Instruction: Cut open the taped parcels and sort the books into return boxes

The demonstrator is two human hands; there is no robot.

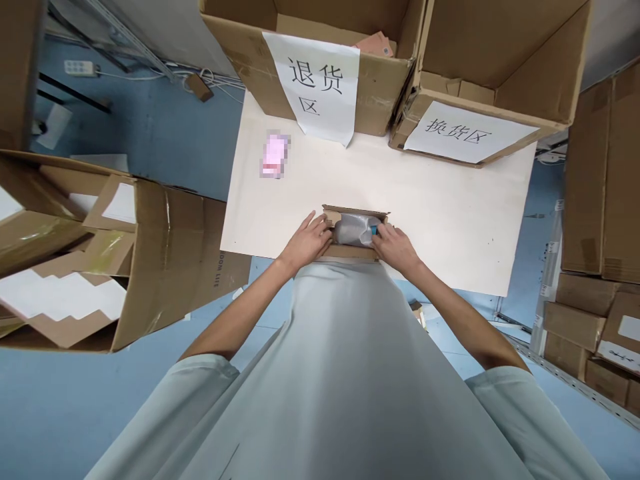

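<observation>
A small open cardboard box (350,252) sits at the near edge of a pale table (440,213). Inside it lies an item wrapped in clear plastic (356,228) with a bit of blue at its right end. My left hand (306,241) rests on the box's left side, fingers stretched toward the wrapped item. On the right side of the box, my right hand (395,248) has its fingers curled onto the item's right end.
Two large open cartons stand at the table's far edge, each with a white paper sign: one (320,80) at the left, one (495,87) at the right. A pink blurred object (275,155) lies on the table. A big open carton (100,260) sits left; stacked boxes (595,267) right.
</observation>
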